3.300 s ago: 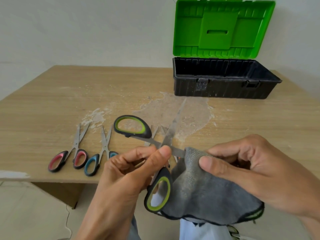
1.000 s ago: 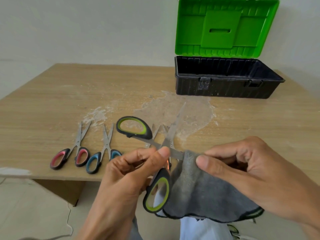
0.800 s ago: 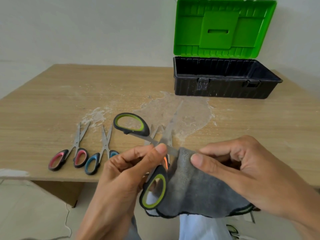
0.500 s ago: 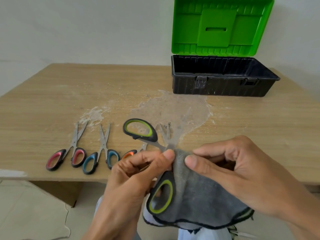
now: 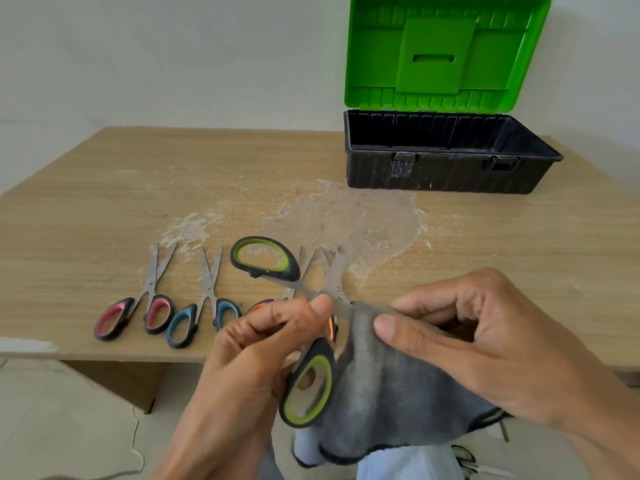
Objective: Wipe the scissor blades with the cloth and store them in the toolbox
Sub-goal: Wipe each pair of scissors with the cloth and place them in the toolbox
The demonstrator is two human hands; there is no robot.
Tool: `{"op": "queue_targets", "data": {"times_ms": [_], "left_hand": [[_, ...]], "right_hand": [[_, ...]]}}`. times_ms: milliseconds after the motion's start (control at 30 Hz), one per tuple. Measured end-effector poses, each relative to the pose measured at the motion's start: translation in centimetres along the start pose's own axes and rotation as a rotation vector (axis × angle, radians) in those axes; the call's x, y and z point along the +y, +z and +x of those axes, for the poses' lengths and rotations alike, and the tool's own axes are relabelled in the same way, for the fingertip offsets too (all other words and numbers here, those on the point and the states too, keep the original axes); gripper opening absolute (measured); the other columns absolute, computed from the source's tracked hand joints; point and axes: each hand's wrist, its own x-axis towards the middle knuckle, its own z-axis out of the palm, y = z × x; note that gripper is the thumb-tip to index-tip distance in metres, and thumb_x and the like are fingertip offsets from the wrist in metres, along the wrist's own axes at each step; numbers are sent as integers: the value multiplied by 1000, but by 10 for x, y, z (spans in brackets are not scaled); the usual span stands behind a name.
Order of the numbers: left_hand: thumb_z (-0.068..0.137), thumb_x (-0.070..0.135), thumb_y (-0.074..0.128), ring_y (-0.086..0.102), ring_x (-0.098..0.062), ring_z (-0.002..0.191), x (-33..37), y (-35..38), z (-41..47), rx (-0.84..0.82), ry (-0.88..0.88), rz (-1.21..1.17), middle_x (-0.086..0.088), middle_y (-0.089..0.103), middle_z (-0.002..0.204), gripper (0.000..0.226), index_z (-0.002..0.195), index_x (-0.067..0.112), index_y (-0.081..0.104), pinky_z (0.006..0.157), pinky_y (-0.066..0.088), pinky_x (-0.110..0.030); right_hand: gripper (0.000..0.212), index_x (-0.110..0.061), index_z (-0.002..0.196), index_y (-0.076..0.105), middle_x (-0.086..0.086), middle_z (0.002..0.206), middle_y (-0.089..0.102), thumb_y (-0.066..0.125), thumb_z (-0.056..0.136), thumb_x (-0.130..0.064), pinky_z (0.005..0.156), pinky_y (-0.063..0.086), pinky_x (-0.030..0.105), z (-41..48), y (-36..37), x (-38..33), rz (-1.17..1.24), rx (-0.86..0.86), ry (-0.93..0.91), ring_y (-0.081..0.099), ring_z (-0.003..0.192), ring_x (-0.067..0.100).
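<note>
My left hand (image 5: 256,344) pinches the green-and-black scissors (image 5: 265,261) near their pivot, with the blades spread wide. One handle loop points up left and the other hangs low by my wrist. My right hand (image 5: 485,344) pinches the grey cloth (image 5: 391,403) around one blade, which is hidden inside the fold. The other blade points up toward the table's worn patch. The black toolbox (image 5: 446,174) with its green lid (image 5: 443,53) raised stands at the back right.
Pink-handled scissors (image 5: 133,315) and blue-handled scissors (image 5: 204,317) lie near the front edge of the wooden table (image 5: 104,202). Orange-handled scissors (image 5: 263,304) lie partly hidden behind my left hand. A worn, flaky patch (image 5: 346,223) marks the tabletop's middle.
The cloth in my right hand slid along the blade toward the pivot and sits close to my left thumb. The view shifted slightly.
</note>
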Motion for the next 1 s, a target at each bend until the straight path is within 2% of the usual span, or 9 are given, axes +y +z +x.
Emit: {"op": "queue_targets", "data": {"times_ms": [67, 133, 367, 500, 600, 767, 867, 933, 1000], "left_hand": [[56, 24, 78, 52, -9, 44, 6, -4, 0, 29, 1, -2, -4, 65, 57, 16, 61, 11, 71, 40, 40, -16], [53, 27, 79, 51, -5, 43, 8, -8, 0, 58, -2, 2, 0, 64, 56, 19, 63, 13, 72, 39, 38, -15], [52, 26, 77, 48, -6, 35, 9, -4, -1, 24, 13, 11, -1, 60, 49, 19, 59, 10, 69, 34, 36, -13], [54, 28, 76, 49, -7, 37, 9, -1, -4, 19, 46, 38, -3, 61, 49, 17, 55, 12, 70, 38, 36, -16], [58, 28, 76, 50, -9, 41, 7, -2, -4, 38, 99, 63, -3, 62, 52, 17, 54, 12, 70, 40, 38, -16], [64, 24, 74, 54, -8, 44, 7, -2, -3, 56, 150, 71, -2, 63, 55, 17, 52, 13, 68, 40, 42, -15], [62, 26, 78, 57, -8, 51, 5, -8, 0, 88, 175, 86, -3, 66, 61, 14, 61, 12, 72, 44, 44, -15], [61, 28, 79, 60, -9, 55, 4, -15, 2, 118, 208, 110, -5, 70, 67, 21, 71, 10, 76, 47, 45, -16], [57, 30, 81, 61, -9, 56, 7, -20, 1, 153, 237, 155, -7, 74, 71, 29, 77, 9, 79, 46, 45, -17]], "right_hand": [[31, -41, 95, 83, -1, 85, 83, 65, 90, -66, 84, 62, 49, -3, -6, 4, -8, 15, 11, 78, 82, 29], [35, -38, 95, 84, 8, 87, 82, 66, 86, -66, 83, 59, 58, -6, -12, 8, 4, 46, 12, 76, 85, 41], [32, -37, 96, 85, 1, 93, 84, 67, 83, -61, 88, 58, 57, -8, -16, 6, 61, 67, -7, 79, 91, 28], [34, -37, 95, 85, 9, 89, 82, 67, 83, -64, 83, 59, 61, -7, -17, 4, 29, 78, -22, 76, 87, 40], [33, -40, 93, 84, 6, 84, 82, 65, 84, -65, 76, 60, 47, -6, -16, 4, -31, 92, -51, 76, 80, 36], [48, -27, 87, 83, 10, 72, 73, 58, 87, -69, 63, 54, 40, -9, -13, 7, -141, 83, -53, 63, 62, 31], [52, -27, 90, 83, 6, 68, 70, 56, 86, -71, 61, 51, 29, -10, -17, 10, -172, 79, -36, 62, 62, 28], [44, -38, 94, 83, 8, 74, 75, 58, 84, -72, 65, 56, 38, -12, -23, 11, -170, 123, -32, 68, 68, 34], [36, -48, 99, 82, 18, 81, 77, 61, 83, -73, 69, 60, 52, -14, -31, 14, -126, 181, -37, 70, 76, 47]]}}
